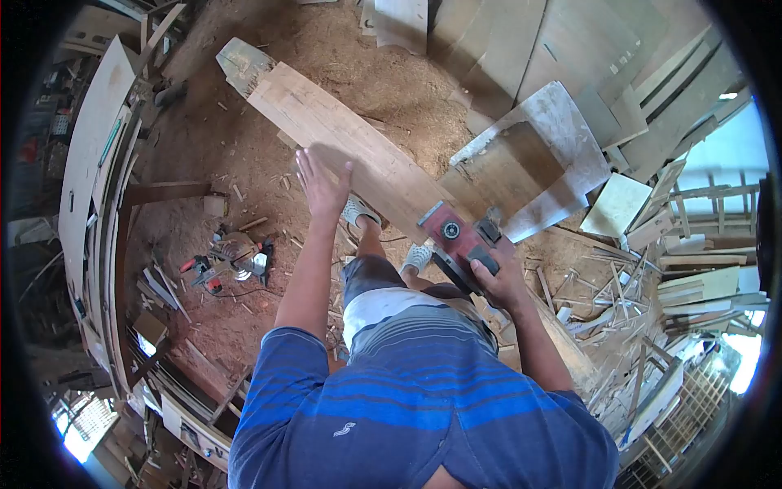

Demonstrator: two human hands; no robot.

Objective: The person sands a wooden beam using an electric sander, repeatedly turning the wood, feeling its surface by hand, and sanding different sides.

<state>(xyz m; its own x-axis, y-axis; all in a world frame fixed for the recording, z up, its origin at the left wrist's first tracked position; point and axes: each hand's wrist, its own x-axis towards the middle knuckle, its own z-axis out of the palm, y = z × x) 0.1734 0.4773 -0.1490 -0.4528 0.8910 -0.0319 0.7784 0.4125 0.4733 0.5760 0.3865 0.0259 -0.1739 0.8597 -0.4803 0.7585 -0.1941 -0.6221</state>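
A long wooden plank (350,134) runs diagonally from the upper left toward my body, on a support mostly hidden beneath it. My left hand (322,181) lies at the plank's near edge with its fingers stretched out and the thumb apart. A red and black power planer (456,234) rests at the plank's near end. Around its rear handle my right hand (498,279) is wrapped. The planer's underside is hidden.
A miter saw (236,259) stands on the floor at the left, beside leaning boards (91,155). Large sheets (562,138) lie at the upper right. Wood scraps (607,285) litter the right floor, and sawdust (326,41) covers the ground ahead.
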